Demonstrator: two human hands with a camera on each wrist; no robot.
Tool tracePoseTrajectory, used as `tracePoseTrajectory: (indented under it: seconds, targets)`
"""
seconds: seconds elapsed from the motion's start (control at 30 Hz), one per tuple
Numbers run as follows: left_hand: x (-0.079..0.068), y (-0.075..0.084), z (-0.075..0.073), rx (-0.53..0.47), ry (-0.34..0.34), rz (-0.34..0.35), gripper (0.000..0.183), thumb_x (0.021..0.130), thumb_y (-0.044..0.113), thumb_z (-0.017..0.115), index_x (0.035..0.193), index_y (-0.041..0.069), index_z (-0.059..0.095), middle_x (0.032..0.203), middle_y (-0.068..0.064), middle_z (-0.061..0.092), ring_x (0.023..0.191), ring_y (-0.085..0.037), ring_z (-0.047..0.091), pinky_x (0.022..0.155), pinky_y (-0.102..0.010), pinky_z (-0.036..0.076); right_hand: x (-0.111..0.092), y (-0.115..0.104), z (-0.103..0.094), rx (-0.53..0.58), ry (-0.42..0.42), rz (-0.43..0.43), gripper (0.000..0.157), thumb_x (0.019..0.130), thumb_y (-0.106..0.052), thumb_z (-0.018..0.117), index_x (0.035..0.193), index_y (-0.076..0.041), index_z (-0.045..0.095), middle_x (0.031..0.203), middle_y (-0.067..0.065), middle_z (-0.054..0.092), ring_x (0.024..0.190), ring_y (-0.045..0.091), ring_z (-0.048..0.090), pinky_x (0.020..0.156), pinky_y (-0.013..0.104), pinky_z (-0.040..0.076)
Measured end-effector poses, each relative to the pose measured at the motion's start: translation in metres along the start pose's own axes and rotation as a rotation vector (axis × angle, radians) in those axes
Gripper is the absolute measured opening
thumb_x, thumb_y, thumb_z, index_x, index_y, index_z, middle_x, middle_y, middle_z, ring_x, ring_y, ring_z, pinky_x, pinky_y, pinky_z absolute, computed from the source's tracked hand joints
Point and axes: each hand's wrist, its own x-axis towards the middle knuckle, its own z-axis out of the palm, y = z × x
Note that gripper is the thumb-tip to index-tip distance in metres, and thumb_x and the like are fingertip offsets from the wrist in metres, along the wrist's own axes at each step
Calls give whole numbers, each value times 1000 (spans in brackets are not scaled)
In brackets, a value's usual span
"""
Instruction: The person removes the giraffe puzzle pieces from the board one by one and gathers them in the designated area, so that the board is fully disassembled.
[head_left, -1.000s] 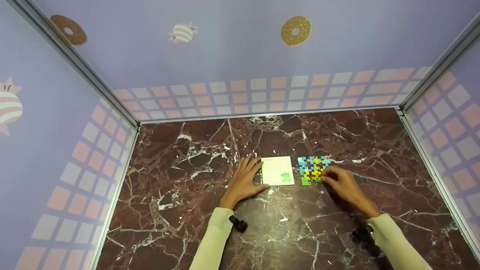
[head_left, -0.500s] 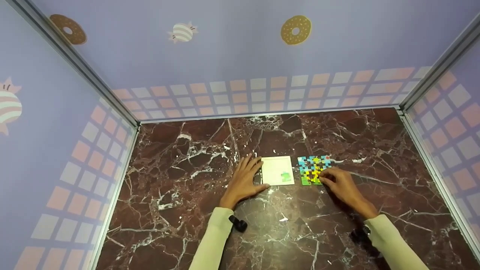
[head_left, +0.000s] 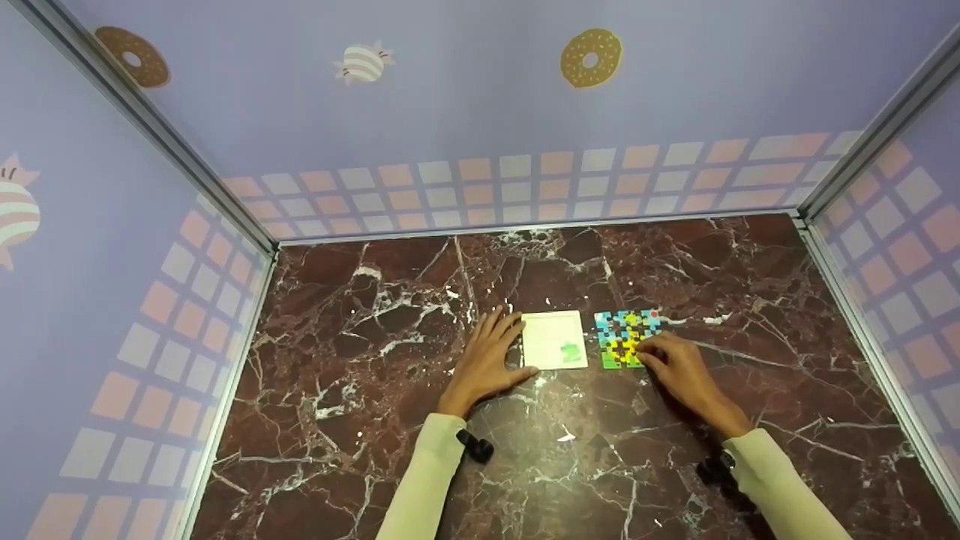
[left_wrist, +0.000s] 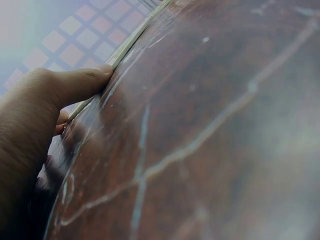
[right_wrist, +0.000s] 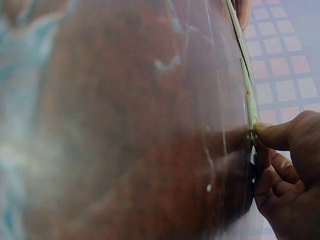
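A square cream puzzle board (head_left: 544, 334) lies on the table, a green patch printed near its lower right corner. My left hand (head_left: 489, 364) is spread at the board's left side, thumb along the near edge. The left wrist view shows that thumb against the thin board edge (left_wrist: 132, 39). To the right of the board is a colourful jigsaw puzzle (head_left: 611, 337) of interlocking blue, yellow and green pieces. With thumb and fingertips, my right hand (head_left: 681, 375) pinches a puzzle piece at its lower right; the fingers mostly hide that piece. Seen edge-on, the puzzle (right_wrist: 249, 102) meets the right thumb.
The dark red marbled tabletop (head_left: 360, 420) carries white veins and small pale flecks. Pale purple walls (head_left: 480, 112) with printed squares and sweets stand at the back and both sides. A small black camera (head_left: 476, 448) is strapped to the left wrist.
The right hand has shifted slightly left, and the lower right of the puzzle sits closer together, with the gap along its bottom row narrowed. The left hand stays in place at the board.
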Motion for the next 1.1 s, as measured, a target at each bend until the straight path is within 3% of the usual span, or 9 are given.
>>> tracePoseTrajectory:
  seconds: [0.23,0.93,1.1]
  targets:
    - [1,1,-1,-7,8,5,97,95,72,70,168,12,48,176,-6,39,169,-37,19,139,-54,7,0,0,-1,-30,-14,33,12,92,8,83,101,1,82,93,8,75,77,17,68,66,26,56]
    - [2,0,1,18,16,25,95,94,70,72,165,11,50,176,-8,40,168,-38,22,139,-56,8,-1,-4,-2,1,14,23,13,90,8,85,101,2,81,92,8,74,77,16,67,68,19,54]
    - [1,-1,1,5,18,21,94,94,68,73,165,11,50,175,-9,40,168,-38,20,139,-56,8,2,-10,1,-6,-15,1,14,90,9,84,102,3,80,94,8,74,78,17,68,68,23,57]
